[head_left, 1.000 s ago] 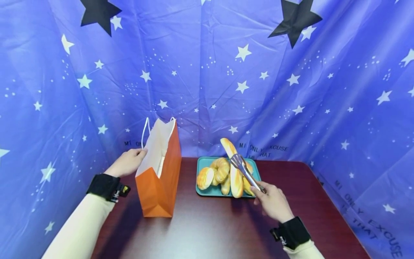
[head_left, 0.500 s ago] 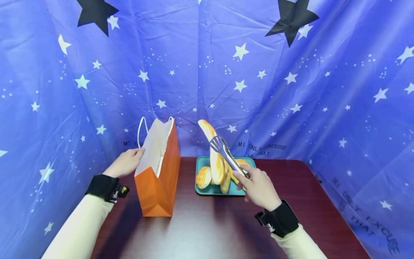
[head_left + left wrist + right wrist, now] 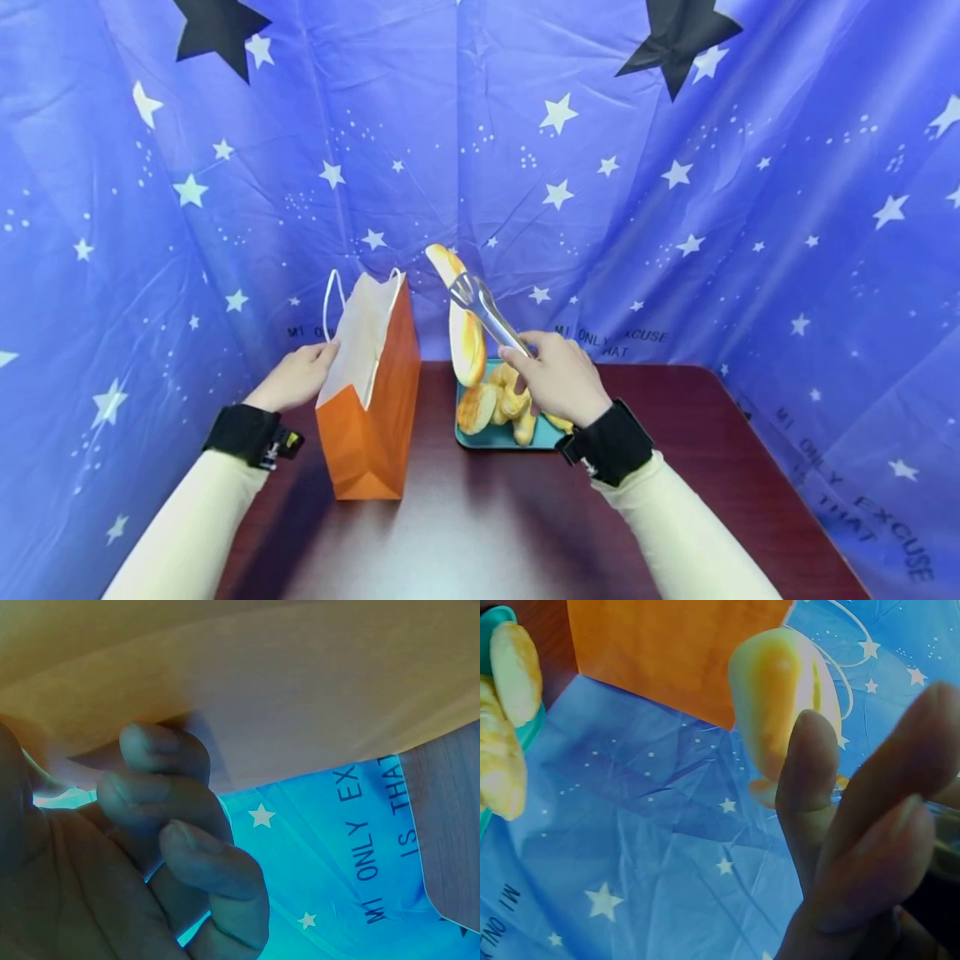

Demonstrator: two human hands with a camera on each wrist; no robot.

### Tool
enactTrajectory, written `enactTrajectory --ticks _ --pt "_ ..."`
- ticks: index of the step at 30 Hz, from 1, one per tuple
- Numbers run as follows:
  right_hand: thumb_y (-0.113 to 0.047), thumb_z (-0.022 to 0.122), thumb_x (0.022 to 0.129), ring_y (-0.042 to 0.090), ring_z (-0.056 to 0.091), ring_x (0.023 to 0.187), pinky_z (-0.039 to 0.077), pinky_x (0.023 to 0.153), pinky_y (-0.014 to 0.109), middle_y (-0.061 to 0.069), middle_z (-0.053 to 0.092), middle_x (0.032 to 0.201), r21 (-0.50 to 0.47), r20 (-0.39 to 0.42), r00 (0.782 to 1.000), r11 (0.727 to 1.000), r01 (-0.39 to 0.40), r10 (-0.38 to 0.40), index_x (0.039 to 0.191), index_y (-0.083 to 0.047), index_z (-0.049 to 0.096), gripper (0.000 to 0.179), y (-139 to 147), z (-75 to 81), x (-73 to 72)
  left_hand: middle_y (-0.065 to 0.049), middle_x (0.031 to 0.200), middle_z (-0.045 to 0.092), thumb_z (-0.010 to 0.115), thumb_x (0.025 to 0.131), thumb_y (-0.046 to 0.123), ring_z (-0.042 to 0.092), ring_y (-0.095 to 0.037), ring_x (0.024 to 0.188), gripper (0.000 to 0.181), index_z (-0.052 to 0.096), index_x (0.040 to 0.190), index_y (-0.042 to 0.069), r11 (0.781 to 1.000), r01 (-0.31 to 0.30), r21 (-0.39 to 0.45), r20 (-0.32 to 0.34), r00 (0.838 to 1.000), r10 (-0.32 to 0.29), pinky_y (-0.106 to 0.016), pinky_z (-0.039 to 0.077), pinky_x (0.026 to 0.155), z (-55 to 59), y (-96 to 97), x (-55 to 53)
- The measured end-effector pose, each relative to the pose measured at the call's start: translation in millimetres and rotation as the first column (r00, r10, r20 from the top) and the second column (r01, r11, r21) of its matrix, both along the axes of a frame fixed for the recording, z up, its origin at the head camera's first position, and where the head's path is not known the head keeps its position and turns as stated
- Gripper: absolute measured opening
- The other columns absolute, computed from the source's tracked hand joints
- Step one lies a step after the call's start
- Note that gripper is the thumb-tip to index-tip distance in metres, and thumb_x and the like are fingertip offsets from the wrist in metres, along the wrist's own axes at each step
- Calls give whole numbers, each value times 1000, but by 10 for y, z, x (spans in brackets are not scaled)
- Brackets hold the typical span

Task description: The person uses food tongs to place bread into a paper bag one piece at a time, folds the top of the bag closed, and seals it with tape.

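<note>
My left hand [image 3: 296, 377] pinches the left top edge of an upright orange paper bag [image 3: 378, 417] with a white inside and white cord handles. In the left wrist view, curled fingers [image 3: 214, 859] lie against the bag's wall [image 3: 300, 690]. My right hand [image 3: 562, 375] grips metal tongs [image 3: 495, 321], which clamp a long baguette [image 3: 467, 346] around its middle. The baguette hangs tilted in the air, just right of the bag and above the left end of a teal tray [image 3: 487, 439]. In the right wrist view the baguette [image 3: 769, 697] overlaps the bag's orange side.
On the tray lie a cut roll [image 3: 477, 408], a croissant-like bread [image 3: 512, 392] and other breads, partly hidden behind my right hand. The dark red-brown table [image 3: 450, 533] ends at a blue star-printed curtain [image 3: 480, 167] behind and at the sides.
My right hand has moved left and up with the tongs, carrying the baguette from over the tray's middle toward the bag. My left hand stays at the bag's edge.
</note>
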State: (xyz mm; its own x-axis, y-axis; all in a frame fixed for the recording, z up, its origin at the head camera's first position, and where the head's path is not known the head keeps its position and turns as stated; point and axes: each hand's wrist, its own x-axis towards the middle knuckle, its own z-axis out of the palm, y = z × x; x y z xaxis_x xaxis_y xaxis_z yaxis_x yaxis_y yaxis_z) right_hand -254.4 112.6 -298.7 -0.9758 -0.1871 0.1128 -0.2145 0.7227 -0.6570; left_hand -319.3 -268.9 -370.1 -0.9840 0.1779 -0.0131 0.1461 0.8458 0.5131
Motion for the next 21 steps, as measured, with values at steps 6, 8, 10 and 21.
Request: enactTrajectory --ticks 6,8,10,21 --pt "-45 57 105 17 68 47 52 59 34 -1 72 70 45 37 999 999 -21 19 118 -20 70 31 -152 297 -76 -34 156 42 11 112 52 39 -53 145 78 37 156 -6 1000 -4 -16 9 1000 4 -67 34 118 10 6 -20" --pt "-45 57 105 18 69 48 53 57 35 0 72 70 58 42 999 998 -29 27 110 -18 69 30 -216 387 -89 -34 156 41 11 112 52 39 -53 145 78 36 156 -7 1000 -2 -23 10 1000 2 -67 34 118 5 12 -27" --pt "-46 56 105 17 69 49 54 55 35 0 72 69 78 35 999 996 -35 32 101 -17 68 31 -292 470 -102 -34 156 41 11 112 51 39 -53 145 77 37 156 -7 1000 -1 -25 8 1000 1 -66 34 118 4 19 -27" --pt "-50 56 105 16 69 49 52 51 36 2 70 65 146 39 998 987 -60 55 97 -20 67 33 -736 754 -133 -36 154 43 10 113 50 42 -53 143 77 39 155 -8 999 -1 -37 16 1000 2 -67 36 116 24 36 -26"
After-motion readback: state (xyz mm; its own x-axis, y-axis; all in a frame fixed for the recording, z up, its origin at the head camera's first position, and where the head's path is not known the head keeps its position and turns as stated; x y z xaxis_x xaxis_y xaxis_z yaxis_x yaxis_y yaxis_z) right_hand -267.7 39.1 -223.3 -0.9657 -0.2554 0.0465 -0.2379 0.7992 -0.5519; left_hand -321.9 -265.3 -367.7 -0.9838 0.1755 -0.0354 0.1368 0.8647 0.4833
